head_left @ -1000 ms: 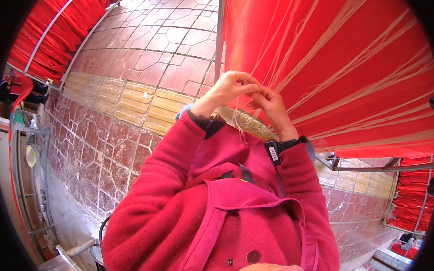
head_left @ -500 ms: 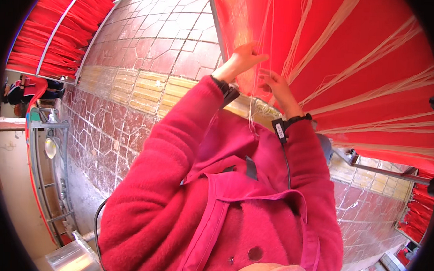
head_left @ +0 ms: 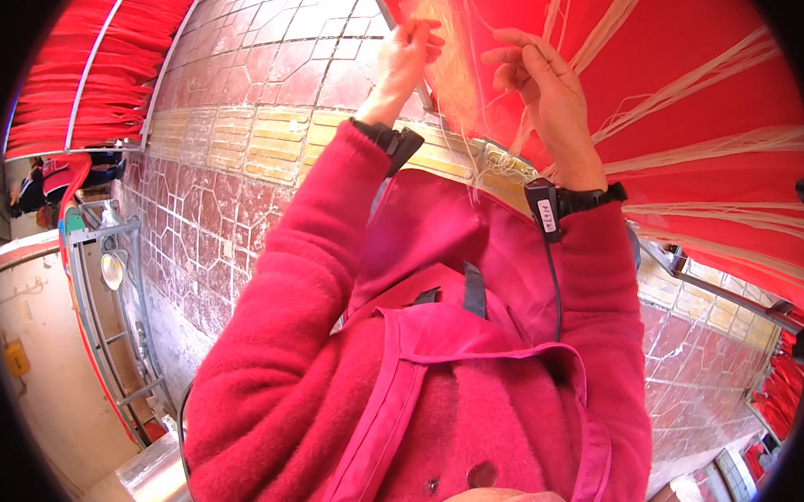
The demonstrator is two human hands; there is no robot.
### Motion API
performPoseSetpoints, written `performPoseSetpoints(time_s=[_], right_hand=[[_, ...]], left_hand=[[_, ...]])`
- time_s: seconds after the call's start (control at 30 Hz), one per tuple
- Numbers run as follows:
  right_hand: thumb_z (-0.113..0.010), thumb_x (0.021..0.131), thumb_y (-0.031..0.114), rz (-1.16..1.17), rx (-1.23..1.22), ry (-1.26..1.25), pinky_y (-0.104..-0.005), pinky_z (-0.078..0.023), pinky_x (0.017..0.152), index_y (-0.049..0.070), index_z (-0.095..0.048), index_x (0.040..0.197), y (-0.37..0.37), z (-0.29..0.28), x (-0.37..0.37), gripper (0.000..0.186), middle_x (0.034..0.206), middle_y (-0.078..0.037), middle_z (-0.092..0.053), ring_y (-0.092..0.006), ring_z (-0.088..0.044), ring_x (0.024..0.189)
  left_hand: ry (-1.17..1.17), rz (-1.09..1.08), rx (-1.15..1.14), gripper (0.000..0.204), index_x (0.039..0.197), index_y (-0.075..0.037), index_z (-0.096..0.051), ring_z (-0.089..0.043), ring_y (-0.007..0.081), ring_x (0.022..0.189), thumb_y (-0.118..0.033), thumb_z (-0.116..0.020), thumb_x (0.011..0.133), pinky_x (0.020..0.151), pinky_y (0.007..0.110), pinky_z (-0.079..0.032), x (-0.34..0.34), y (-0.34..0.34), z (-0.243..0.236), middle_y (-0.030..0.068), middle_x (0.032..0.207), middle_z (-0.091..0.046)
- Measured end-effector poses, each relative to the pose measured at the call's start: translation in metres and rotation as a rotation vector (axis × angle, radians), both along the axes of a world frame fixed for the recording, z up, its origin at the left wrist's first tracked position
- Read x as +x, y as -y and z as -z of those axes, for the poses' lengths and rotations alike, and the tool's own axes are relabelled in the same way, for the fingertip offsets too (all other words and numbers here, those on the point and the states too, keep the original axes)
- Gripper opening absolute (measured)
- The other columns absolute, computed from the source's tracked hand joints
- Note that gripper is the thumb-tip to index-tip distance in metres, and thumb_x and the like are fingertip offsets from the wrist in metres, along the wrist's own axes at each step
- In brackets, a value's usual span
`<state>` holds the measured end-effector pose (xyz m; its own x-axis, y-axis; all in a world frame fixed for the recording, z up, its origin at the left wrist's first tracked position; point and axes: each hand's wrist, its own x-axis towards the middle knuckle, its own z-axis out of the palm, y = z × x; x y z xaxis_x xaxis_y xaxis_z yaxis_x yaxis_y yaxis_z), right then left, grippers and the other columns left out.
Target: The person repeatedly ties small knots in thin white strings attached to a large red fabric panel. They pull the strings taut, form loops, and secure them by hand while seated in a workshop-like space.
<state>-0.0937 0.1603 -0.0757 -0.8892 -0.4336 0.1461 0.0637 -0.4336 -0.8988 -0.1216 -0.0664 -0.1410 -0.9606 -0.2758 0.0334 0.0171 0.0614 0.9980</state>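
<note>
Over the edge of a red cloth [head_left: 696,93] with bundles of pale loose threads [head_left: 696,86], both my hands are raised and apart. My left hand [head_left: 407,61] is at the cloth's left edge, fingers curled together; what they hold, if anything, is too fine to see. To its right, my right hand [head_left: 551,89] has its fingers half bent and spread, and a faint thread runs near its index fingertip. Between the hands hangs a blurred sheet of pale fine threads [head_left: 455,65]. A tangle of cream threads [head_left: 509,163] lies below the cloth's near edge.
A metal bar [head_left: 723,287] runs under the cloth at the right. Folded red cloth [head_left: 105,59] fills a rack at the upper left, with a metal frame [head_left: 134,329] below it. The floor is tiled [head_left: 216,189], with a yellow ribbed strip [head_left: 272,142]. A cable hangs from my right wrist.
Both hands have moved up and farther from my body. They have also drawn apart, the left one leftward and the right one to the right. The left fingers have curled in.
</note>
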Motion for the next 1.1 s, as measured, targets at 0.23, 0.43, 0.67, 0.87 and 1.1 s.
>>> performPoseSetpoints(time_s=[0.23,0.43,0.67,0.87,1.1], right_hand=[[-0.042,0.104,0.021,-0.096,-0.125,-0.136,-0.0235,-0.045,0.080,0.003,-0.059,0.125,-0.005,-0.029,0.009,0.033,0.103,-0.006,-0.069,-0.0085,-0.056,0.082],[-0.041,0.104,0.023,-0.213,0.188,0.012,-0.0256,-0.048,0.084,0.001,-0.056,0.127,0.008,0.019,0.015,0.035,0.107,-0.008,-0.066,-0.0101,-0.059,0.086],[-0.045,0.101,0.019,-0.146,0.453,0.063,-0.0291,-0.049,0.087,0.002,-0.059,0.124,0.011,0.104,0.001,0.032,0.106,-0.008,-0.066,-0.0153,-0.062,0.097],[-0.047,0.098,0.019,-0.003,0.610,-0.020,-0.0319,-0.050,0.082,-0.001,-0.064,0.115,0.011,0.153,-0.006,0.031,0.098,-0.012,-0.068,-0.0195,-0.064,0.092],[-0.048,0.098,0.019,0.079,0.792,-0.045,-0.0289,-0.046,0.090,-0.001,-0.064,0.113,0.009,0.175,-0.014,0.030,0.102,-0.008,-0.068,-0.0152,-0.062,0.100]], left_hand=[[-0.229,-0.064,0.022,0.022,0.109,-0.006,-0.067,-0.061,0.0056,0.066,-0.021,-0.053,0.101,0.059,0.018,-0.048,0.026,-0.001,-0.042,-0.0003,0.074,-0.065],[0.076,0.079,-0.239,0.021,0.111,-0.008,-0.067,-0.061,0.0083,0.062,-0.018,-0.058,0.095,0.056,0.023,-0.047,0.046,-0.003,0.009,0.0033,0.071,-0.065],[0.277,0.201,-0.569,0.034,0.107,0.000,-0.067,-0.071,0.0226,0.072,-0.026,-0.065,0.085,0.072,0.035,-0.055,0.059,-0.006,0.078,0.0165,0.079,-0.070],[0.438,0.290,-0.575,0.035,0.104,-0.001,-0.067,-0.071,0.0256,0.079,-0.030,-0.062,0.085,0.077,0.036,-0.054,0.055,-0.002,0.116,0.0159,0.083,-0.071],[0.451,0.248,-0.619,0.037,0.108,-0.002,-0.068,-0.068,0.0156,0.069,-0.034,-0.063,0.089,0.061,0.030,-0.053,0.052,0.012,0.149,0.0097,0.081,-0.071]])
